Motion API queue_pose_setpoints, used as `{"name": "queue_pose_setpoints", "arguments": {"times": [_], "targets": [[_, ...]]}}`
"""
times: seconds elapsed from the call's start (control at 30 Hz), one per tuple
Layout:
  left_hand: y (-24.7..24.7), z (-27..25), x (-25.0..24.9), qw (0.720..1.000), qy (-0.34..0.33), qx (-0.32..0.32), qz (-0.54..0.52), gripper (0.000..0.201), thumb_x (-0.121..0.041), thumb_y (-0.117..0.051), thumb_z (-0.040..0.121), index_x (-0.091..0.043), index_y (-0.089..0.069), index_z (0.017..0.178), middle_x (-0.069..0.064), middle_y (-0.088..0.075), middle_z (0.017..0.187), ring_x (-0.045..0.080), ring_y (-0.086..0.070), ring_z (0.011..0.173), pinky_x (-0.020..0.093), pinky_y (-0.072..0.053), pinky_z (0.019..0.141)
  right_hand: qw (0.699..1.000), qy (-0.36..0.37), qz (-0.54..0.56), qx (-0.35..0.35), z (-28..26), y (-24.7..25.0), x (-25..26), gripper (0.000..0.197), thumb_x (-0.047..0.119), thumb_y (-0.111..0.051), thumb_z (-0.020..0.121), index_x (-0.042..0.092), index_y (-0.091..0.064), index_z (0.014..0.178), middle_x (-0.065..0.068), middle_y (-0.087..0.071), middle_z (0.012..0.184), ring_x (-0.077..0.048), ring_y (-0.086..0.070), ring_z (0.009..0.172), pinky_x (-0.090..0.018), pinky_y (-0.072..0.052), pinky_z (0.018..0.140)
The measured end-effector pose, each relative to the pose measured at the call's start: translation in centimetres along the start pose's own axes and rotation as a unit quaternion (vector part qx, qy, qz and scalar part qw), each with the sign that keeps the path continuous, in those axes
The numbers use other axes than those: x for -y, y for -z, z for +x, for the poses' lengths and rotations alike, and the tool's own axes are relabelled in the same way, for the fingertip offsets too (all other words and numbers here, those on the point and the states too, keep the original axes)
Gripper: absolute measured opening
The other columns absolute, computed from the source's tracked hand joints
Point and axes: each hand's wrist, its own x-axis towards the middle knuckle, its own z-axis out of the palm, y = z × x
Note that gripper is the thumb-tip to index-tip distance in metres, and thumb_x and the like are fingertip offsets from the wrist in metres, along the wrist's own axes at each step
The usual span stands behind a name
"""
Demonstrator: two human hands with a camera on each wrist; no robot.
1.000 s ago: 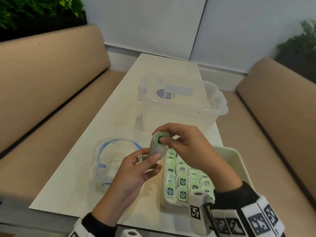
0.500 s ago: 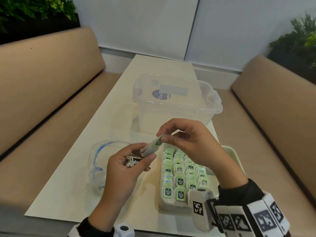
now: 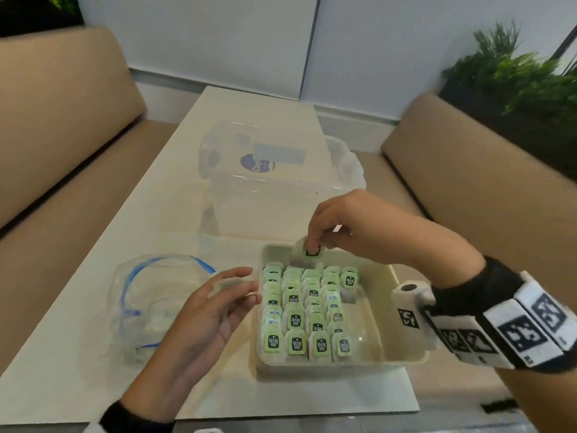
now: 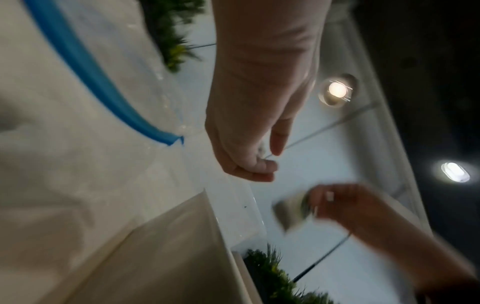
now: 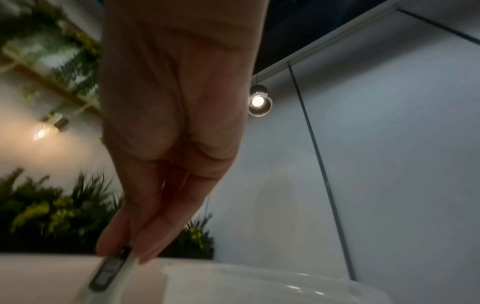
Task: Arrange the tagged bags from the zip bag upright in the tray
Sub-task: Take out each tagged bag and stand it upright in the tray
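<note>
R hand (image 3: 352,226) moved over tray (image 3: 374,276), pinching tagged bag (image 3: 307,253)

Both hands bare, no gloves or rings visible. Right hand (image 3: 352,226): black sleeve cuff (image 3: 474,292) just behind the wrist. Behind the cuff, a band (image 3: 515,332) of white blocks wraps the forearm, each block face printed with a black square fiducial marker. On the thumb side of that band, a white boxy camera housing (image 3: 409,304) with a dark round lens on its top and one more black marker on its near face. Left hand (image 3: 199,320): black cuff (image 3: 134,417) behind the wrist, with white rig parts just behind it, mostly cut off by the frame edge.
</note>
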Motion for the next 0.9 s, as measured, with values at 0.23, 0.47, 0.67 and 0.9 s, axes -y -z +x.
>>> {"name": "queue_pose_setpoints", "arguments": {"times": [0.23,0.47,0.67,0.9], "targets": [[1.0,0.1,-1.0,0.990,0.076,-0.006,-0.118,0.027,0.001,-0.038,0.093,0.006,-0.058,0.111,0.025,-0.069,0.104,0.032,-0.069,0.096,0.036,-0.058,0.076,0.952,-0.119,-0.110,0.259,-2.2,-2.9,-8.0,0.033,0.011,-0.047,0.092,0.030,-0.072,0.101,0.011,-0.066,0.116,-0.012,-0.060,0.103,-0.033,-0.045,0.096],[0.9,0.5,-0.5,0.985,0.106,0.009,-0.133,0.029,-0.001,-0.053,0.081,0.011,-0.066,0.104,0.026,-0.067,0.110,0.033,-0.068,0.100,0.037,-0.057,0.077,0.927,-0.179,-0.081,0.320,-1.6,-6.7,-11.0,0.042,0.002,-0.041,0.090,0.022,-0.065,0.118,0.002,-0.063,0.124,-0.016,-0.058,0.111,-0.031,-0.043,0.102],[1.2,0.6,-0.6,0.984,0.112,0.020,-0.135,0.082,-0.007,-0.095,0.023,0.010,-0.068,0.099,0.030,-0.063,0.116,0.039,-0.064,0.106,0.041,-0.057,0.079,0.934,-0.184,-0.097,0.291,-0.5,-8.2,-12.8,0.035,0.008,-0.049,0.090,0.021,-0.065,0.118,0.002,-0.064,0.120,-0.017,-0.060,0.105,-0.028,-0.046,0.096],[0.9,0.5,-0.9,0.973,0.140,0.046,-0.175,0.084,-0.006,-0.093,0.028,0.010,-0.065,0.106,0.030,-0.060,0.121,0.041,-0.062,0.109,0.045,-0.055,0.081,0.924,-0.187,-0.129,0.309,0.0,-9.5,-13.4,0.041,0.005,-0.053,0.086,0.019,-0.061,0.124,-0.001,-0.061,0.125,-0.019,-0.056,0.112,-0.031,-0.045,0.100]]}}
